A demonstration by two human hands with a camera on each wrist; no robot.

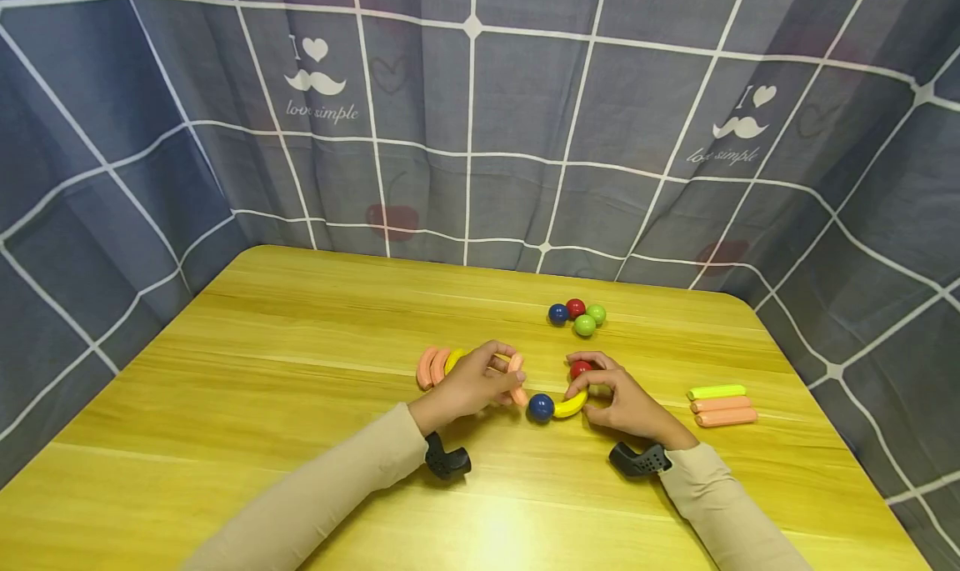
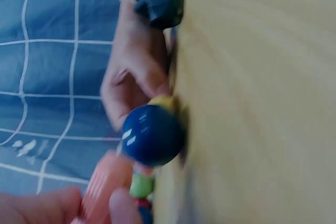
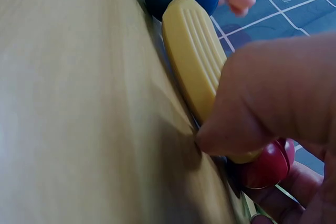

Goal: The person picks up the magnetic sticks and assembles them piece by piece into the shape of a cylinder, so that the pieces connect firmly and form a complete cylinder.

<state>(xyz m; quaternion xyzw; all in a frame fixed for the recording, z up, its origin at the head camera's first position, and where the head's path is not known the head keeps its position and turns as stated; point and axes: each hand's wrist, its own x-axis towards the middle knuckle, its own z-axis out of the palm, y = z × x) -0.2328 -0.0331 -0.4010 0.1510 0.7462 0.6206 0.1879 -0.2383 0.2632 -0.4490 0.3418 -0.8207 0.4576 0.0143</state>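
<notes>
Balls (image 1: pixel 541 408), sticks (image 1: pixel 726 418) on wood-grain table (image 1: pixel 300 329)

The blue ball (image 2: pixel 152 135) and red ball (image 3: pixel 264 169) look glossy and smooth; the yellow piece (image 3: pixel 192 56) is grooved, like satin plastic; the salmon piece (image 2: pixel 107 184), smooth plastic too. The wood-grained surface (image 1: pixel 322 313) shines. Curtain (image 1: pixel 427 83) and sleeves (image 1: pixel 322 492) are matt cloth; the wrist mounts (image 1: pixel 452 463), dull plastic.

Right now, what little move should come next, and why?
Maybe the left hand should bring its peach stick to the blue ball, because they look close and the right hand is pinching the yellow curved stick, which touches that ball.
</notes>
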